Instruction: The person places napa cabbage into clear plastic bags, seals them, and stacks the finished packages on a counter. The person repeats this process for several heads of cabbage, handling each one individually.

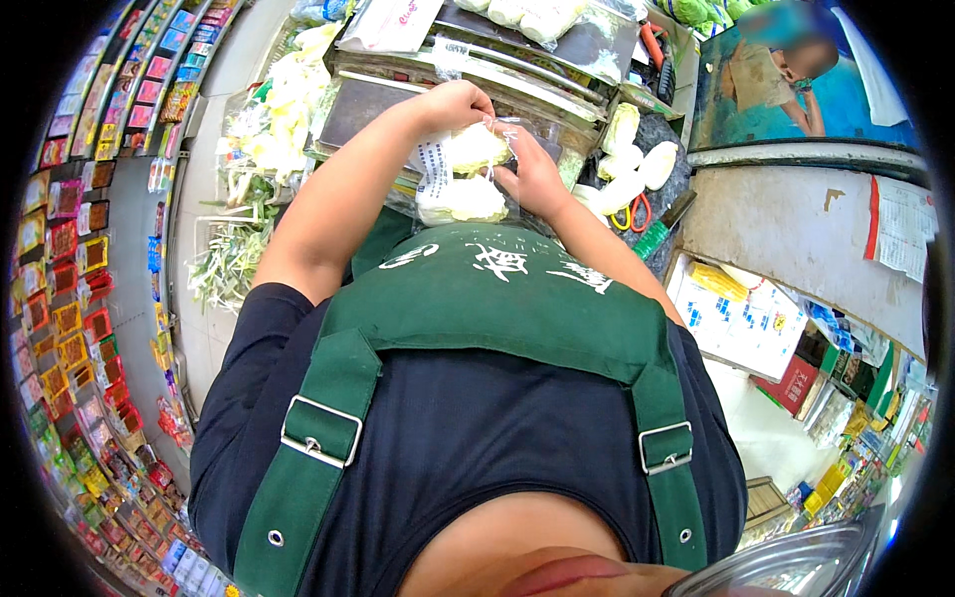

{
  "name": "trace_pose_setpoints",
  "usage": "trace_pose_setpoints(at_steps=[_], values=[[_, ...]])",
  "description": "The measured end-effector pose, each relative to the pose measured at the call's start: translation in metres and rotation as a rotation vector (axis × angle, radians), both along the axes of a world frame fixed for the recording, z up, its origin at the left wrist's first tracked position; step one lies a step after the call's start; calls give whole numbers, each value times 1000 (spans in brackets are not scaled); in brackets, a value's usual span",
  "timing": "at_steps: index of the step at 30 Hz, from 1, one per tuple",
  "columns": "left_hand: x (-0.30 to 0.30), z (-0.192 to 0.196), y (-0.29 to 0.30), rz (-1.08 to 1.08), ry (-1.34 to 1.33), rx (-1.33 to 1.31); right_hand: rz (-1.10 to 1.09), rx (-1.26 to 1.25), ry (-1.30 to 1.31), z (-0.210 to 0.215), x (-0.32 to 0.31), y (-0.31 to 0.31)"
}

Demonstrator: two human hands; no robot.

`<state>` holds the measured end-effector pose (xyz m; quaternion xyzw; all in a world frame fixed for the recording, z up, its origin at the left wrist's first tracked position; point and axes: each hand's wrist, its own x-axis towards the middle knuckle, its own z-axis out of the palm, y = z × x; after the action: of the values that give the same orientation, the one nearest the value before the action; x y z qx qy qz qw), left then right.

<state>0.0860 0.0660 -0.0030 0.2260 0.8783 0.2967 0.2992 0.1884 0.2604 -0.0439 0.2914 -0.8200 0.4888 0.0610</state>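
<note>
Two pale-yellow leafy cabbages [477,149] lie within clear, blue-printed plastic wrap [435,167] between the hands. The left hand [453,105] pinches its far edge; the right hand [537,177] curls narrowly at its right side, grip unclear. Wrapping looks mostly done, closing apparently left. Rightward, oblong whitish cabbages [622,187] lie unwrapped; leftward, pale loose leaves [296,99] heap up.

Right hand [535,177] on bagged cabbage [477,151]

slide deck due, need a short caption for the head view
Left hand and right hand at a clear bag of pale cabbage, before a green apron.
</note>
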Motion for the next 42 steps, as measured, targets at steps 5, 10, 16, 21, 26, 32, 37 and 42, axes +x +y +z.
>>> trace_pose_setpoints(at_steps=[5,10,16,21,26,32,37,42], values=[[10,-4,9,82,192,89,-95,-14,-65,7,9,8],[2,26,36,-148,378,7,-185,-66,-108,13,11,15],[-37,30,51,-179,294,-26,-282,-151,-74,18,1,11],[-53,30,61,-198,180,0,-295,-51,12,11,-1,21],[-51,27,62,-220,184,28,-304,123,160,6,-2,27],[-42,19,63,-238,230,52,-205,-76,-47,0,-6,18],[-36,21,63,-216,242,45,-197,-48,-199,12,-8,16],[-43,21,61,-295,272,64,-149,-73,-249,16,-14,25]])
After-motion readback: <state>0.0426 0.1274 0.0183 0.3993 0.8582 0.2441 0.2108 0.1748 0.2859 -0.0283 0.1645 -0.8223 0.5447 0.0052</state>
